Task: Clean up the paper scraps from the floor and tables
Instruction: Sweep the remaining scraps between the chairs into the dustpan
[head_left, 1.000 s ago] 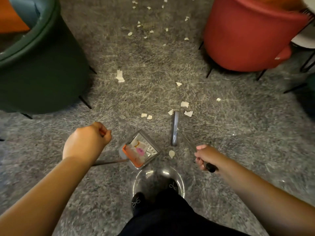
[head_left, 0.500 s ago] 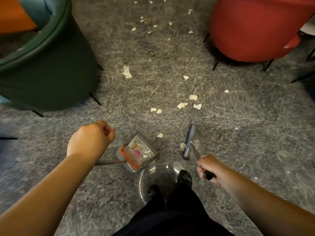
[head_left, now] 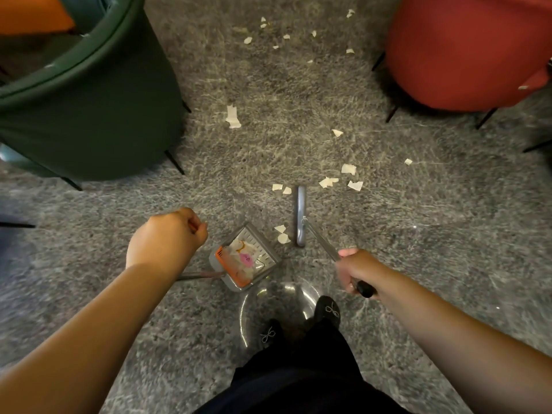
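Note:
Pale paper scraps [head_left: 340,180] lie scattered over the grey carpet, several more farther off [head_left: 283,34] and two [head_left: 282,233] just left of the broom head. My left hand [head_left: 167,237] grips the long handle of a grey dustpan [head_left: 246,259] with an orange edge, which holds scraps. My right hand [head_left: 355,270] grips the black-tipped handle of a slim grey broom [head_left: 300,216], whose head stands on the carpet to the right of the dustpan.
A dark green armchair [head_left: 89,109] stands at the left and a red armchair [head_left: 466,52] at the upper right, both on thin black legs. My black shoes [head_left: 328,309] stand on a round shiny metal base [head_left: 257,303]. Open carpet lies between the chairs.
The broom head moved toward me, then back out toward the scraps ahead. Two scraps now lie between broom head and dustpan. The dustpan stayed roughly in place.

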Motion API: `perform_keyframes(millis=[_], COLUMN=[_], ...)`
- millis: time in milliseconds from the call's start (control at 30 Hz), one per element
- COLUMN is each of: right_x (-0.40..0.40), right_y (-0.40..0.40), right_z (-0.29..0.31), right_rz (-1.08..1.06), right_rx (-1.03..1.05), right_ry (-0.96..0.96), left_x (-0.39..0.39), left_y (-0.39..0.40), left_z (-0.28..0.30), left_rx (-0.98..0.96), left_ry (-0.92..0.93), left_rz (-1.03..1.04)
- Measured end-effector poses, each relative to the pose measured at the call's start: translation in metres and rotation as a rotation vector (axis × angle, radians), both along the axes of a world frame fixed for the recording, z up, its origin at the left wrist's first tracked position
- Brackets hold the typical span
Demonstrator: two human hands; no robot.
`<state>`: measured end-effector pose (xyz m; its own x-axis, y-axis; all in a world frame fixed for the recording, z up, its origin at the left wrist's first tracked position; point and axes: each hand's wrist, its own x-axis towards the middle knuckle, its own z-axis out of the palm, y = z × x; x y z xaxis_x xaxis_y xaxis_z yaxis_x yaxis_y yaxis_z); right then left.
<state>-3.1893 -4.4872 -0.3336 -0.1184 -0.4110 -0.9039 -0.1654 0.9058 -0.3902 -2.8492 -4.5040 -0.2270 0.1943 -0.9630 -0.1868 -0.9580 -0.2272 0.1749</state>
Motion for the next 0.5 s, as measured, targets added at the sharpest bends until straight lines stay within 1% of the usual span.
perform_keyframes(millis=[167,267,333,500], right_x=[-0.009,-0.014,-0.015,0.004], right_y=[-0.016,-0.025,-0.030,-0.027], right_z=[-0.001,-0.001,0.000,0.000], right_rz=[0.156,0.158,0.144,0.292], right_rx=[0.007,0.064,0.107,0.170], right_ry=[0.063,0.000,-0.059,-0.100], left_x=[-0.003,-0.007,-0.004,0.003], left_y=[-0.017,-0.021,-0.025,-0.041], left_z=[-0.008,-0.018,-0.023,-0.025], left_rx=[0.015,0.059,0.047,0.034], left_ry=[0.025,0.021,0.017,0.015], left_rz=[-0.004,-0.020,-0.011,-0.006])
